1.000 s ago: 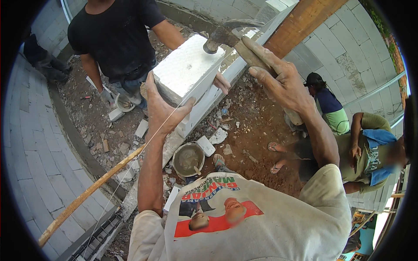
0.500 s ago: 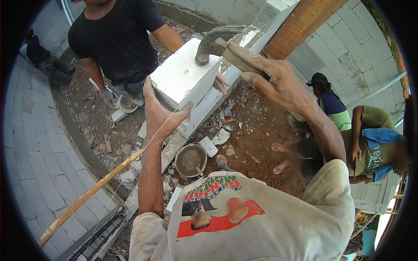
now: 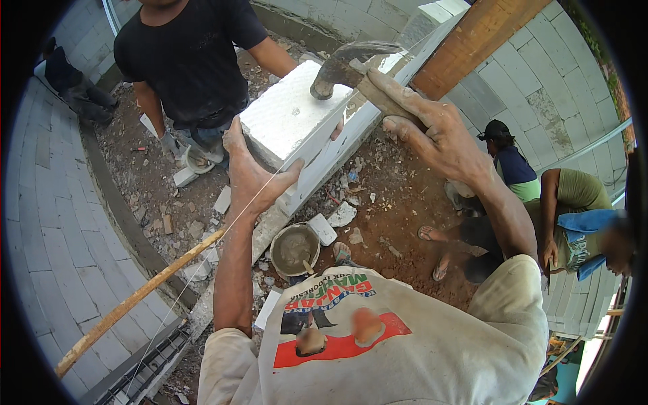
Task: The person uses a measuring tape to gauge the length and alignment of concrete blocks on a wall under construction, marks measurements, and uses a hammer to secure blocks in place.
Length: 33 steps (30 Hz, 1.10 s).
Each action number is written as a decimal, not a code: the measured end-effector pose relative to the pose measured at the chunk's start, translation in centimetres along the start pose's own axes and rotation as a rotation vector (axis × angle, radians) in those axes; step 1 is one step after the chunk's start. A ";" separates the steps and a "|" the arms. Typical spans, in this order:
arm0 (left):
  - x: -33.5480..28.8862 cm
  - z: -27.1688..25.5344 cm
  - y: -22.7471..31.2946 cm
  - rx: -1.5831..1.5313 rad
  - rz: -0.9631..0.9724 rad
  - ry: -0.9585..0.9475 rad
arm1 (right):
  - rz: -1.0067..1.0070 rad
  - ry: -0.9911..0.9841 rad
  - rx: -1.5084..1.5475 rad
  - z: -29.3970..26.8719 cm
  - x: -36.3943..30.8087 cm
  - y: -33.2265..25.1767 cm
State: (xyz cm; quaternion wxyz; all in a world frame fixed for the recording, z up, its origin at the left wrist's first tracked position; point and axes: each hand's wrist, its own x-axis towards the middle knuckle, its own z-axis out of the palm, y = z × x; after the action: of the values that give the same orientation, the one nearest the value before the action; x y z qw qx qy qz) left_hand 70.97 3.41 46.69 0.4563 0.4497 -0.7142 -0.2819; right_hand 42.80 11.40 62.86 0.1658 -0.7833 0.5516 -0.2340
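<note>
A white lightweight block [image 3: 290, 118] sits on top of a low wall of similar blocks [image 3: 317, 162]. My left hand [image 3: 256, 169] grips its near end, thumb on the near face and fingers along the left side. In my right hand [image 3: 435, 128] is the handle of a hammer [image 3: 337, 67], whose dark curved head lies over the block's top, with its striking face at or just above the surface. Fingers of a co-worker [image 3: 337, 128] show at the block's right face. A thin string runs close along that side.
Facing me across the wall stands a co-worker in a black shirt [image 3: 192, 74]. A mortar bucket [image 3: 295, 250] stands below, near rubble. A wooden pole [image 3: 142, 292] slants at left, and a wooden beam [image 3: 476, 44] stands at far right. Other people are at right.
The whole view has shifted slightly, with block, hammer and both hands keeping nearly the same places relative to each other. Less of the co-worker's fingers shows beside the block.
</note>
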 end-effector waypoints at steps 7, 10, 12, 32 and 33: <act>0.0 0.1 -0.1 -0.027 0.010 0.007 | -0.079 0.020 -0.012 0.3 0.1 -0.4; 0.0 0.0 0.1 -0.023 0.011 0.000 | -0.080 0.029 -0.015 0.3 -0.2 -0.2; 0.0 0.0 0.4 -0.026 0.013 -0.003 | -0.031 0.020 -0.002 0.1 -0.4 0.2; -10.6 3.4 -4.3 -0.069 -0.215 0.196 | 1.109 0.078 0.471 23.5 -26.3 16.9; -12.7 4.0 -5.0 0.056 -0.326 0.226 | 1.139 0.060 0.424 26.3 -29.9 17.8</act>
State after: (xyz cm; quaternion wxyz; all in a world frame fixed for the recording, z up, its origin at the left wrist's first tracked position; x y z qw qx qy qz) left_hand 71.52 12.57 35.84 0.4692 0.6008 -0.5837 -0.2796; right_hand 34.81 33.59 26.22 0.4018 -0.3078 0.8298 -0.2353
